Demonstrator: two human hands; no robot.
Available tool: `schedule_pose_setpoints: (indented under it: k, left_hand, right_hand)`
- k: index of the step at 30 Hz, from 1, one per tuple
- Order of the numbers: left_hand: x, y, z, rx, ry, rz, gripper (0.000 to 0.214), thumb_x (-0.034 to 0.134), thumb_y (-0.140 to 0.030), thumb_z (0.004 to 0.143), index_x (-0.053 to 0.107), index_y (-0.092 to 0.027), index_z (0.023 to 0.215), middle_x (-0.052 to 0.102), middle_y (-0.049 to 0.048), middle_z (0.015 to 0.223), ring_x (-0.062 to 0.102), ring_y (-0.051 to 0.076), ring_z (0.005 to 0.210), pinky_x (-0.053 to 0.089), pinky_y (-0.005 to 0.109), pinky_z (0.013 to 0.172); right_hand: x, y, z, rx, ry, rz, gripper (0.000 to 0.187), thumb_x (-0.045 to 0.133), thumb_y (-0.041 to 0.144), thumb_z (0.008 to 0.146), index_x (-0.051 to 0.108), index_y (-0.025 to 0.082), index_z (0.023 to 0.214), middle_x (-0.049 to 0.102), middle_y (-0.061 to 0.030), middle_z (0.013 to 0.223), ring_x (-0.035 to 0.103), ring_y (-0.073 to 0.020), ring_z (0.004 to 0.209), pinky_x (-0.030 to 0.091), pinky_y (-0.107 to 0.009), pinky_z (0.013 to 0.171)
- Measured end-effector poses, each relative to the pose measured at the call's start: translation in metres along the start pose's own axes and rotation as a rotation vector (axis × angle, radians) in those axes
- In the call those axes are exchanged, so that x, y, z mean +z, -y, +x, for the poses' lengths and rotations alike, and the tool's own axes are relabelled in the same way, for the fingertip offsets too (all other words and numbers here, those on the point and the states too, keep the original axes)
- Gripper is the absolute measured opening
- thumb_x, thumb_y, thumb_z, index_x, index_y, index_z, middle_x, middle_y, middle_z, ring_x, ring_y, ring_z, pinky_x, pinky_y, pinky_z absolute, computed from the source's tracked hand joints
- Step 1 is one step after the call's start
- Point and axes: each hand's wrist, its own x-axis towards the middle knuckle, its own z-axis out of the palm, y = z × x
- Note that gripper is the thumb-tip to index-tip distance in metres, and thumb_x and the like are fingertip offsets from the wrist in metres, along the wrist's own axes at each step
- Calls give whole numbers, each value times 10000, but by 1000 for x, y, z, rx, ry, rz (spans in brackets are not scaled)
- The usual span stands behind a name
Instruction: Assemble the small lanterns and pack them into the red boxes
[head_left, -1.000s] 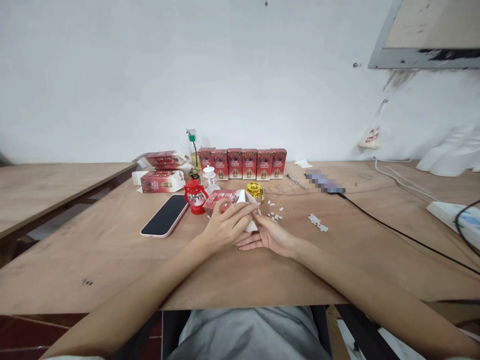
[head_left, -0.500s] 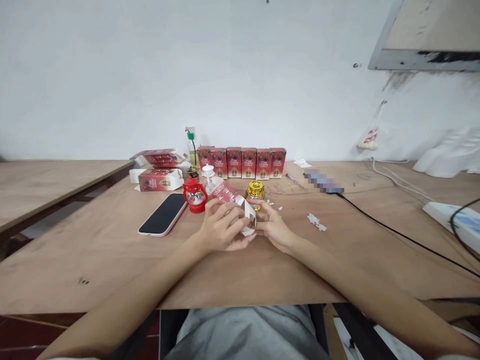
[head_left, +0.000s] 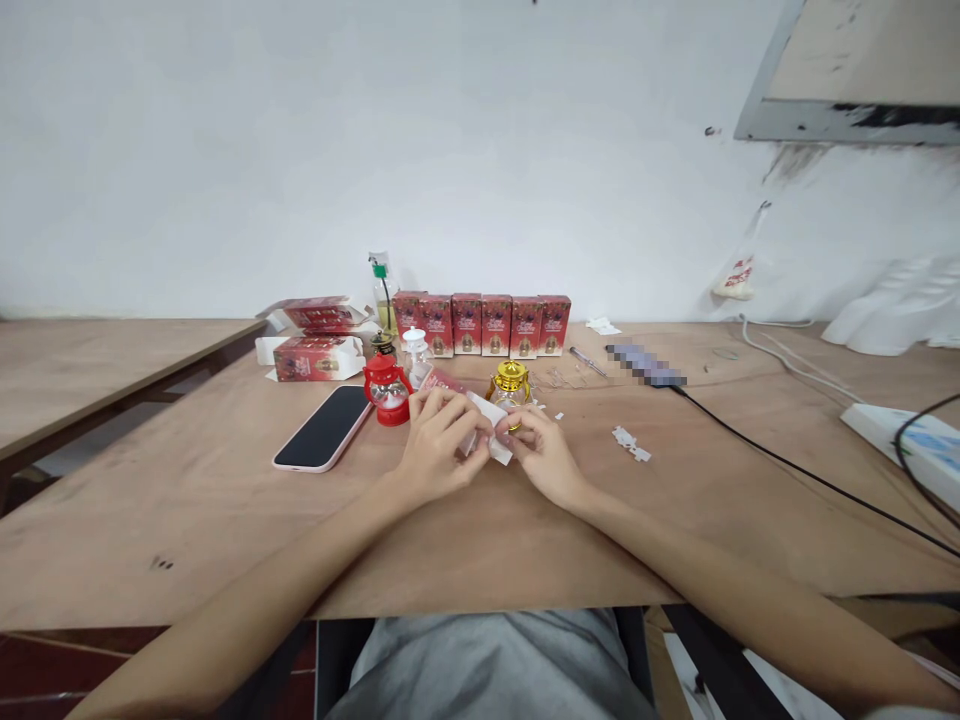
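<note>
Both my hands hold a small red and white cardboard box just above the wooden table. My left hand wraps round its body, fingers curled over the top. My right hand pinches the white open flap end. Just behind the box stand a gold mini lantern, a red mini lantern and a white mini lantern.
A row of red boxes lines the wall, with more red boxes lying at the left. A phone lies face up left of my hands. Small white bits, a screwdriver and a black cable lie to the right.
My hands lifted the box off the table and gripped it. My right hand turned from palm-up flat to pinching the flap end.
</note>
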Motion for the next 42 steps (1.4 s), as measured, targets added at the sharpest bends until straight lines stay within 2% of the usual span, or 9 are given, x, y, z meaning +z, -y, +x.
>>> schedule_pose_setpoints:
  k: [5,9,12,18,23,27,31,37,42]
  left_hand:
    - [-3,9,1,-41,56,-32,194,590,-327,787,605,-201,934,632,65,991,511,226,936,305,384,788]
    - [-5,25,4,-24,297,-133,394,561,-481,808,546,-214,1097,618,84,1150,516,252,1096,286,416,921]
    - [-3,37,3,38,482,-208,625,587,-614,749,479,-208,1211,611,95,1190,527,264,1116,275,409,969]
    - [2,44,-2,86,535,-191,788,624,-662,692,422,-195,1294,579,118,1231,515,275,1136,287,401,988]
    - [0,41,0,152,410,-117,718,621,-665,700,506,-174,1212,620,106,1047,551,242,977,359,387,900]
    - [-1,39,-1,157,263,-132,599,654,-571,734,536,-190,1181,593,102,1031,548,225,956,417,370,842]
    - [-1,37,-4,104,196,-167,532,684,-512,734,560,-212,1156,573,105,1040,552,222,964,458,369,819]
    - [1,33,-5,42,76,-243,405,661,-326,776,554,-220,1152,576,94,1035,550,205,954,486,371,817]
    - [-1,30,-3,-3,16,-270,336,627,-296,789,580,-223,1114,565,88,1018,548,203,952,497,362,797]
  right_hand:
    - [-2,-2,-2,-169,33,-270,139,506,138,826,626,208,832,579,-61,994,626,-156,814,527,-282,666]
    - [-7,1,-5,-497,69,-642,291,418,41,830,639,214,910,631,-63,1072,632,-167,929,510,-272,712]
    - [-11,4,-6,-675,71,-857,317,405,21,824,645,208,915,655,-58,1078,648,-152,845,489,-244,639]
    - [-15,7,-3,-774,0,-869,296,402,21,854,632,205,877,687,-40,1023,656,-144,844,494,-251,723]
    - [-13,14,-3,-656,-62,-633,170,468,134,886,564,214,1001,651,-64,992,624,-172,960,499,-301,826]
    - [-13,25,-4,-317,-40,-365,346,625,329,818,472,230,1112,583,-87,1104,578,-209,1016,483,-369,878]
    - [-12,31,-4,-28,108,-115,401,627,345,796,413,248,1121,546,-78,1192,590,-188,973,482,-375,860]
    - [-16,29,1,-22,174,172,288,557,222,771,475,250,1045,551,-58,1190,600,-173,932,487,-347,812]
    - [-20,27,2,-137,189,143,154,532,328,848,569,241,968,584,-52,1159,528,-217,1144,402,-399,977]
